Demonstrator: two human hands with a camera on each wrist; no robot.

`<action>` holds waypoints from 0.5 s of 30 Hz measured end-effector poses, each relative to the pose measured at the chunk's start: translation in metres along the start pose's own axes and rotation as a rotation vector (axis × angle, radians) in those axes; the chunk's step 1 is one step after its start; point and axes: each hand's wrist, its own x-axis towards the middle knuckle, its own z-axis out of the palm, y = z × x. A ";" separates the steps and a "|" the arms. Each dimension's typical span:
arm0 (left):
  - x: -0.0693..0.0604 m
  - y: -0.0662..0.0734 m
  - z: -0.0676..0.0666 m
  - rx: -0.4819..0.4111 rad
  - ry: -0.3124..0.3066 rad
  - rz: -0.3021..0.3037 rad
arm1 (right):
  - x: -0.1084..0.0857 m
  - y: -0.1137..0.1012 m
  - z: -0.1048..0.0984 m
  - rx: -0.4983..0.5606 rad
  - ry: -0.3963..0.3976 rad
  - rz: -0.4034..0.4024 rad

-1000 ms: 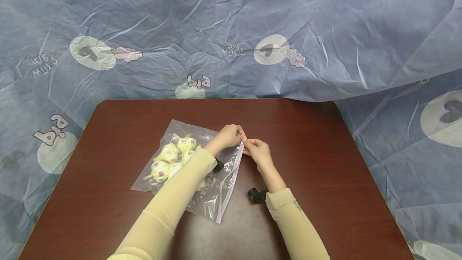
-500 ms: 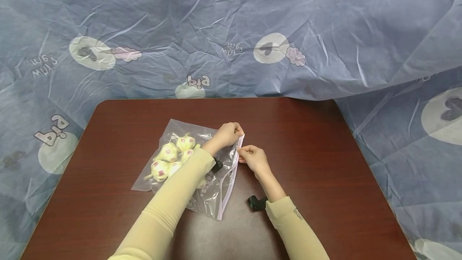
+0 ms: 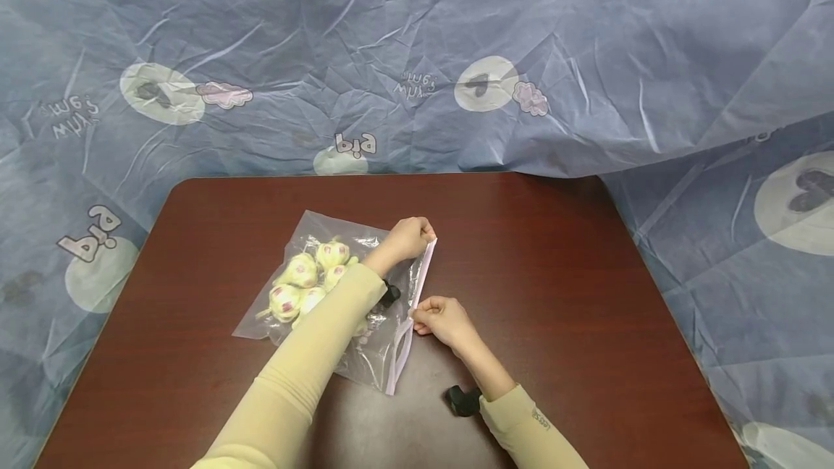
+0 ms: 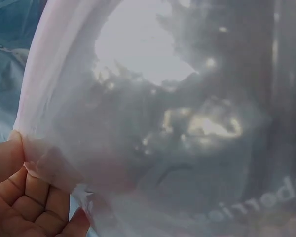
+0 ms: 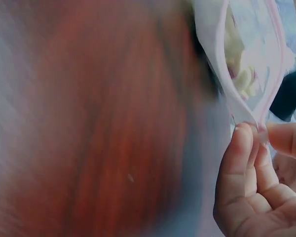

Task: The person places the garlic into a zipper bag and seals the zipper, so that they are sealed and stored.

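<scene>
A clear zip-top bag lies flat on the table, its lilac zip strip facing right. Inside are several pale yellow bulbs with purplish patches, resembling garlic. My left hand pinches the far corner of the bag's mouth; the left wrist view shows thumb and fingers on the film. Partway down the strip, my right hand pinches the zip between thumb and finger. In the right wrist view the two strip edges meet at these fingertips and part beyond them. The left forearm covers some of the bulbs.
The dark red-brown table extends on both sides of the bag. A blue printed cloth hangs behind it. A black wrist device sits by the right sleeve, and another by the left wrist.
My right hand has slid from the far corner, beside the left hand, down along the zip strip toward me. The strip behind it looks pressed together. My left hand still pinches the corner.
</scene>
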 end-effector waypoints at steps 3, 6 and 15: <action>0.000 0.000 -0.001 0.000 -0.001 -0.012 | -0.010 0.004 0.005 0.007 -0.089 0.003; 0.001 0.000 -0.002 0.017 -0.001 -0.011 | -0.022 0.007 0.011 0.031 -0.182 0.013; 0.001 0.000 -0.002 -0.002 0.050 -0.031 | -0.053 0.015 0.026 -0.013 -0.366 0.024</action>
